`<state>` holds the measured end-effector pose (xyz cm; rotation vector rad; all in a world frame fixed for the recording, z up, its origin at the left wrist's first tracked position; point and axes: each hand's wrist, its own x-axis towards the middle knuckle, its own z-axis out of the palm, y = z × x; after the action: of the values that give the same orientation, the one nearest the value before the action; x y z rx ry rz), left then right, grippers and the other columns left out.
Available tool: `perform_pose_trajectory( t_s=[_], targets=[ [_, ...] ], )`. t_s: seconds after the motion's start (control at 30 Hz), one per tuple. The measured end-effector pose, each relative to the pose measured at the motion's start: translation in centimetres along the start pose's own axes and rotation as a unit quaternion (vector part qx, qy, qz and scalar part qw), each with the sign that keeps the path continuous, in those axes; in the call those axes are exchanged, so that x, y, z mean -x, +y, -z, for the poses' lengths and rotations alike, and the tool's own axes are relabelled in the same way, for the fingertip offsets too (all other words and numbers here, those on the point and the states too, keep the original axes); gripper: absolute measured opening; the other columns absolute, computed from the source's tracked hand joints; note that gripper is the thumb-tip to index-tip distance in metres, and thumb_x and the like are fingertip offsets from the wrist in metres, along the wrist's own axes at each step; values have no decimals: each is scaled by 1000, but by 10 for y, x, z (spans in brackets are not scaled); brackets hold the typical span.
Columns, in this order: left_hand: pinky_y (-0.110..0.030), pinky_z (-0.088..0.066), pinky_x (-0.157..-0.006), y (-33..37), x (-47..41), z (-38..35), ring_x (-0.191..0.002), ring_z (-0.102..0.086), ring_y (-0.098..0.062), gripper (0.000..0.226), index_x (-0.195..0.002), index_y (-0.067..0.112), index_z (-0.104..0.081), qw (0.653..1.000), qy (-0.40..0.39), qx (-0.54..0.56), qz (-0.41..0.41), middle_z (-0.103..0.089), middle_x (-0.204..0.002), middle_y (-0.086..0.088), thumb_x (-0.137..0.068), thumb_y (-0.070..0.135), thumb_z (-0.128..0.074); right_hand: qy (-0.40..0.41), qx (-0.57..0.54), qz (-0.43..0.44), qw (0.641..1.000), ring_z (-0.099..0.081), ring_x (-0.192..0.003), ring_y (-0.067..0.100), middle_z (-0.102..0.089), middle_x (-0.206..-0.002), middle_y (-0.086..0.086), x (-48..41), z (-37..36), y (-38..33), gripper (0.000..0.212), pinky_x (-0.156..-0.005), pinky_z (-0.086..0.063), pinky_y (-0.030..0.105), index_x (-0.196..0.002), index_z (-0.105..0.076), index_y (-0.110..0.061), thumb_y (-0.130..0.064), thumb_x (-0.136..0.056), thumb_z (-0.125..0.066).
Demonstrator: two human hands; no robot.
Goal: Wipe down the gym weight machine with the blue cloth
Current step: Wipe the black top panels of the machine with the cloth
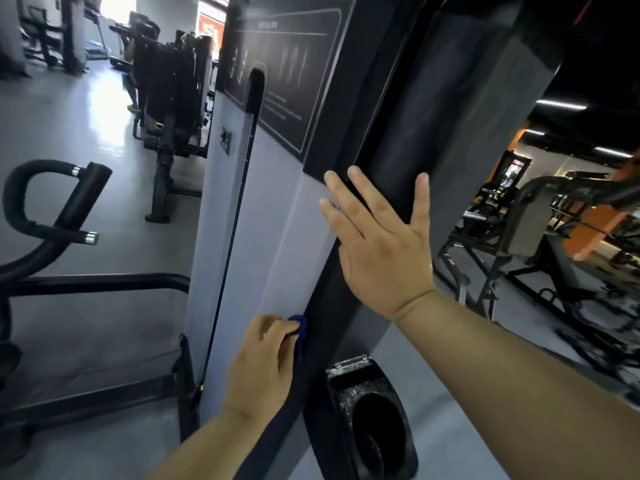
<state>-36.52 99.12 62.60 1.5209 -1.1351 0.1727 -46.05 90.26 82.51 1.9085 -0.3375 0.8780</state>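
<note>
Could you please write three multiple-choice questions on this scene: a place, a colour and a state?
1. How is the right hand? A. clenched B. flat, fingers spread, on the black column C. holding a bottle
2. Where is the blue cloth? A. in the right hand B. in the left hand, against the grey panel C. in a pocket
3. What colour is the instruction placard? A. black B. red C. yellow
1 B: straight fingers lie on the column. 2 B: curled fingers hold it on the panel. 3 A: pale drawings on black.
</note>
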Motion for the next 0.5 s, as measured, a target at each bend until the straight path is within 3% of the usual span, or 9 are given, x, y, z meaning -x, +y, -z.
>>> perform_pose_trajectory(
  t_s=[0.13,0.23,0.3,0.37,0.43,0.5],
  targets=[
    [0,-40,-72,35,-35,4,-77,-50,-4,19,-106,14,-65,995,83,46,-40,-45,-103,12,-96,26,-53,-13,16,12,1000,-33,-144,17,-43,-152,-2,6,-1,-4,43,-117,4,59,-135,-58,-19,-14,-95,-42],
    [-1,-38,-82,13,-19,-5,-88,-49,-2,20,-108,18,-61,995,76,37,-59,-47,-105,9,-98,30,-48,-12,20,18,1000,-35,-143,17,-44,-152,-3,4,-1,-2,44,-116,3,59,-134,-59,-18,-15,-96,-38],
    [-8,-42,-87,-11,3,-12,-92,-51,-7,34,-106,13,-65,996,56,26,-62,-49,-107,4,-102,37,-42,-10,24,21,999,-36,-143,17,-45,-151,-4,4,-1,-2,44,-116,2,59,-134,-60,-18,-17,-96,-37],
    [-17,-47,-79,-23,13,-14,-90,-52,-10,37,-103,11,-67,997,39,23,-55,-49,-107,4,-101,38,-42,-14,30,29,999,-36,-143,18,-45,-151,-4,5,-1,-3,45,-116,3,60,-135,-59,-18,-17,-96,-36],
    [-17,-48,-68,-18,10,-11,-84,-50,-7,25,-105,19,-63,998,37,23,-36,-47,-106,8,-96,33,-45,-20,31,35,999,-36,-143,19,-45,-151,-4,6,-1,-4,46,-115,4,60,-136,-58,-18,-18,-96,-34],
    [-15,-47,-68,-3,0,-7,-83,-48,-3,21,-109,24,-58,998,40,38,-26,-48,-106,10,-95,31,-45,-18,29,29,999,-38,-142,19,-47,-150,-4,9,-1,-4,48,-116,3,60,-135,-59,-18,-17,-95,-34]
  ],
)
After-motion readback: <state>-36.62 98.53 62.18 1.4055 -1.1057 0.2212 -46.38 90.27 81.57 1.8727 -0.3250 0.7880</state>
